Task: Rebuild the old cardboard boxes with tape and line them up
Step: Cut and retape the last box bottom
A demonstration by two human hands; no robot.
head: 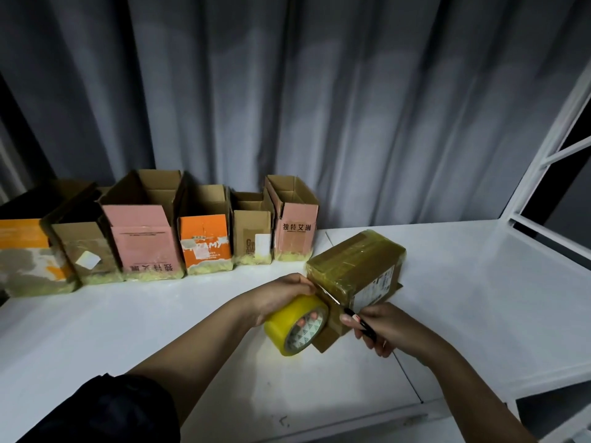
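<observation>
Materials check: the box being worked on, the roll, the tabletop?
Box: brown cardboard, glossy from yellowish clear tape wrap. Tape roll: translucent yellow plastic film, printed core probably card. Tabletop: white, smooth, faintly reflective; laminate or painted, cannot tell.

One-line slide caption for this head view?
Left hand holds the yellow tape roll against a taped box while right hand cuts the tape with a blade; six boxes line up behind.

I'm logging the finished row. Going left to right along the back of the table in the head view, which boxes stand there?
Orange-and-white box → brown box → tall pink box → orange box → small brown box → pink box.
</observation>
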